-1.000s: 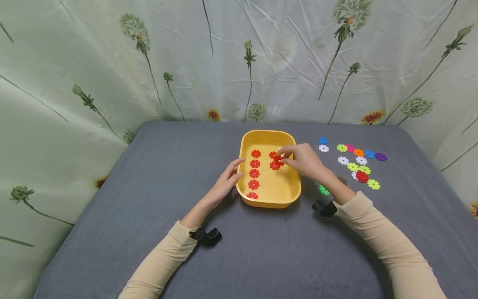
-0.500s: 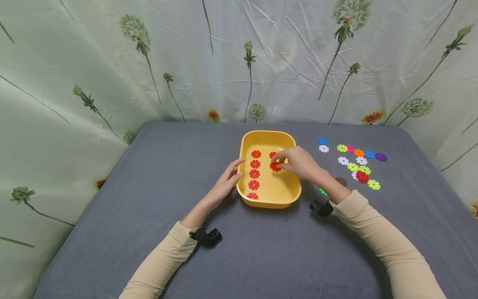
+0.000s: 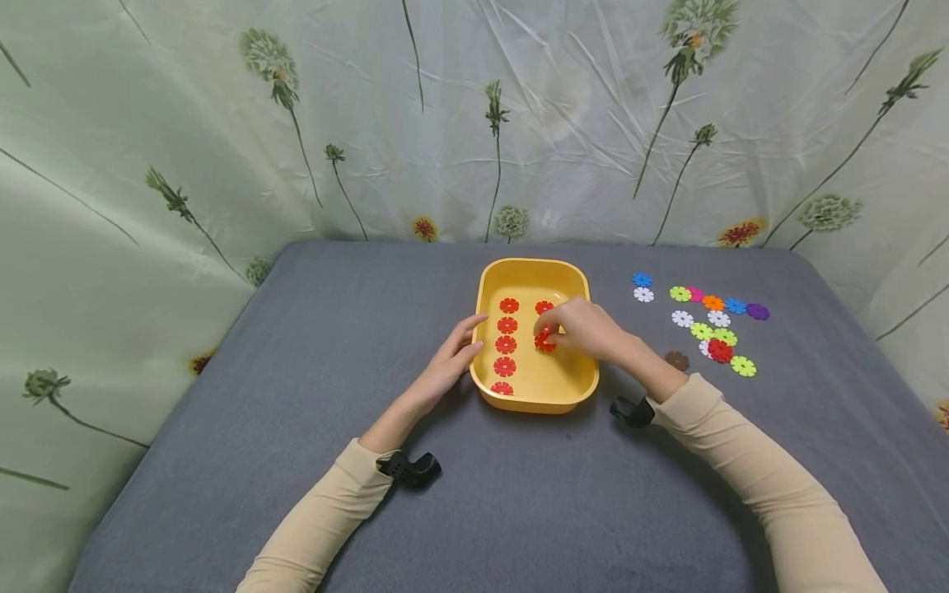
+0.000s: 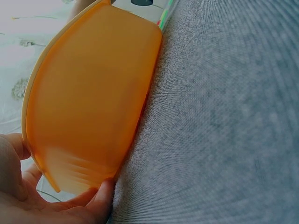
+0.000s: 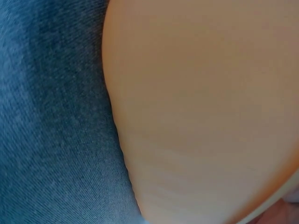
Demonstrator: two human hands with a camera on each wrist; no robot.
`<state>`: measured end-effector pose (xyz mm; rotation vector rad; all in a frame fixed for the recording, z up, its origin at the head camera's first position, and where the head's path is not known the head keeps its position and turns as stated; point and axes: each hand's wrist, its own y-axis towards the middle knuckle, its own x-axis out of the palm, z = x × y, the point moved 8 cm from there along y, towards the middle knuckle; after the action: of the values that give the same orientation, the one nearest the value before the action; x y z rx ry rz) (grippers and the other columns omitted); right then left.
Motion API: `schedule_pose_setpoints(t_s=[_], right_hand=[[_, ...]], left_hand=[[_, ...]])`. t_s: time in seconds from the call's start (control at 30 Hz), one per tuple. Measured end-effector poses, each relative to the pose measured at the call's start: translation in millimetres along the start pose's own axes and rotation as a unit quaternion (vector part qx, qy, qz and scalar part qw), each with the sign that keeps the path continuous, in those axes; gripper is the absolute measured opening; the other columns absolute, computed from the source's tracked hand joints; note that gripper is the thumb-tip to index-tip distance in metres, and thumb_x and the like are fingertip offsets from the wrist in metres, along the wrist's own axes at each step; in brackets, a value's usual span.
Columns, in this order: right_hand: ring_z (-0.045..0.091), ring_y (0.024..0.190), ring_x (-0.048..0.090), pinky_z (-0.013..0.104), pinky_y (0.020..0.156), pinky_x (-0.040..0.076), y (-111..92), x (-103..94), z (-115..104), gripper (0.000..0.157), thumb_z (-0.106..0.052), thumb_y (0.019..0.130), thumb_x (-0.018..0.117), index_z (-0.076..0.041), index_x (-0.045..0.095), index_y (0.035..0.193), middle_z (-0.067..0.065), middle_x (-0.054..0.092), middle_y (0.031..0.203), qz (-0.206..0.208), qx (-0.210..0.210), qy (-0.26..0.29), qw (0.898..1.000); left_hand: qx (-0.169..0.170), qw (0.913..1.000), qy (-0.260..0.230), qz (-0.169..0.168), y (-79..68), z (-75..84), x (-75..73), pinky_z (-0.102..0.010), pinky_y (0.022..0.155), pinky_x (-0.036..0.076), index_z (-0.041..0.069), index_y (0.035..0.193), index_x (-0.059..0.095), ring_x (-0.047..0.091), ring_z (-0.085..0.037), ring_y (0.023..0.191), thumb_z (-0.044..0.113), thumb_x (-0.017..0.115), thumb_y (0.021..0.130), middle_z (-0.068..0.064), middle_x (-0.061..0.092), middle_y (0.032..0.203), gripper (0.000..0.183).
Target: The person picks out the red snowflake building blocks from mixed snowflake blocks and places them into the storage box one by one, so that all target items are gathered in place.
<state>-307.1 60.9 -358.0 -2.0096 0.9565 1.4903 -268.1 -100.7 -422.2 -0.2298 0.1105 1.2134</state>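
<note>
A yellow plastic tray [image 3: 534, 405] stands on the grey table. My left hand [image 3: 443, 362] holds its left wall; in the left wrist view the fingers [image 4: 103, 198] bend round the tray's side [image 4: 93, 93]. Inside, several red flower-shaped discs [image 3: 506, 345] lie in a column along the left. Another red disc [image 3: 544, 307] lies at the upper right of the tray floor. With thumb and fingers, my right hand [image 3: 589, 329] pinches a red flower-shaped disc [image 3: 544, 343] low over the floor below it. The fingers partly cover that spot. In the right wrist view the tray wall [image 5: 201, 102] hides most of the hand.
Right of the tray, loose flower-shaped discs lie on the table: a blue one [image 3: 642, 280], a purple one [image 3: 758, 311], a brown one [image 3: 677, 360], a red one [image 3: 720, 351] and several others. A flowered curtain [image 3: 445, 123] hangs behind the table.
My right hand has moved left and toward me inside the tray, bringing its red disc down below the upper-right ones. The left hand and tray stay put.
</note>
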Motion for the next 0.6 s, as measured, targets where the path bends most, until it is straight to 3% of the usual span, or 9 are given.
schedule_pose_setpoints(t_s=[0.27, 0.6], right_hand=[[0.016, 0.078, 0.057, 0.032, 0.068, 0.048, 2.0, 4.1, 0.1, 0.013, -0.010, 0.079, 0.073, -0.016, 0.073, 0.090, -0.003, 0.071, 0.086, -0.009, 0.010, -0.016, 1.000], [0.016, 0.071, 0.058, 0.029, 0.060, 0.047, 5.2, 7.3, -0.7, 0.011, -0.009, 0.080, 0.070, -0.015, 0.073, 0.089, -0.001, 0.071, 0.082, 0.005, 0.014, -0.062, 0.998]], left_hand=[[0.003, 0.9999, 0.011, -0.008, -15.1, 26.6, 2.9, -0.036, 0.099, 0.039, 0.016, 0.148, 0.022, 0.046, -0.033, 0.124, 0.021, 0.037, 0.101, -0.023, 0.037, 0.142, 0.049], [0.007, 0.9999, 0.011, -0.010, -15.6, 27.7, 2.7, -0.042, 0.102, 0.039, 0.018, 0.148, 0.022, 0.046, -0.034, 0.125, 0.022, 0.037, 0.101, -0.023, 0.037, 0.142, 0.049]])
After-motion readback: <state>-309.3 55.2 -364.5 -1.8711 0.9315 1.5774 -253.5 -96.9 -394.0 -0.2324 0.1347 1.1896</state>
